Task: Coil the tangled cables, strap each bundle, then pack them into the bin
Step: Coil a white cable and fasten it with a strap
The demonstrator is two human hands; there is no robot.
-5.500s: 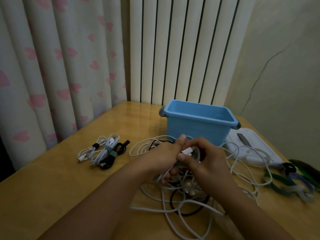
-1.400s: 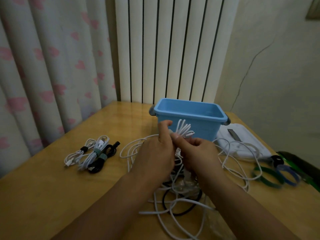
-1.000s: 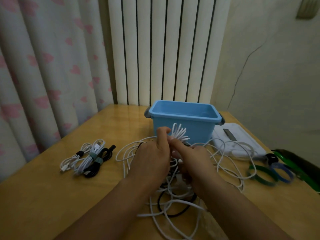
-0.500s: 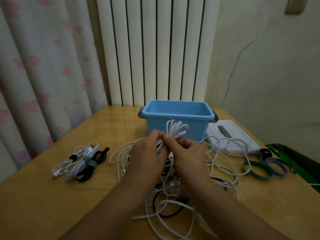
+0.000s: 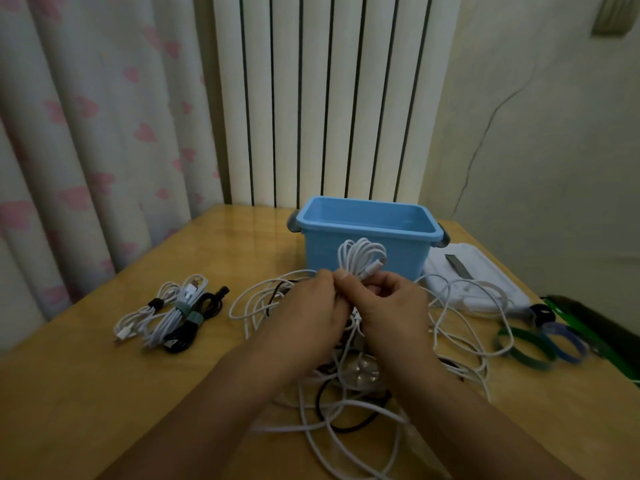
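Observation:
My left hand (image 5: pixel 308 315) and my right hand (image 5: pixel 394 311) meet above the table and both grip a small coil of white cable (image 5: pixel 362 259), whose loops stick up above my fingers in front of the blue bin (image 5: pixel 367 225). Under my hands lies a tangle of white and black cables (image 5: pixel 346 403). Three strapped bundles (image 5: pixel 173 318), two white and one black, lie side by side at the left of the wooden table (image 5: pixel 86 393). Loose green and blue straps (image 5: pixel 540 344) lie at the right.
The bin's white lid (image 5: pixel 474 282) lies flat to the right of the bin. A dark green object (image 5: pixel 595 327) sits at the table's right edge. Curtains and a white radiator stand behind the table.
Over the last seconds the white coil between my hands has grown and risen above my fingers. My view has tilted up a little; the strapped bundles have not moved.

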